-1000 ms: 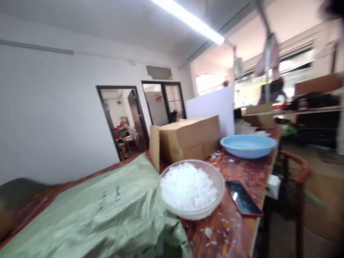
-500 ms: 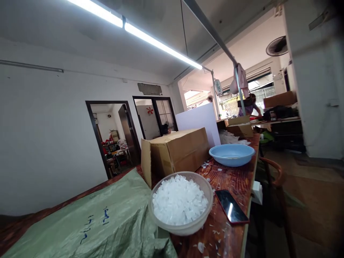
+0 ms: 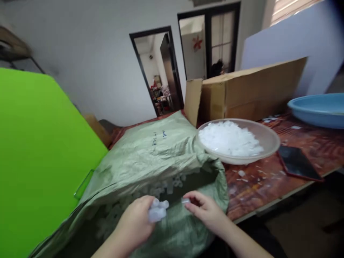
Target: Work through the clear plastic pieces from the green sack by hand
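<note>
My left hand [image 3: 134, 224] clasps a clump of small clear plastic pieces [image 3: 158, 210] over the green woven sack [image 3: 150, 157]; right hand [image 3: 205, 211] pinches one; keep grips gentle, low.

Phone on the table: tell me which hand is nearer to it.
Right. The right hand is at the green sack's mouth, closer to the phone; the left hand, holding small white pieces, is farther left.
</note>
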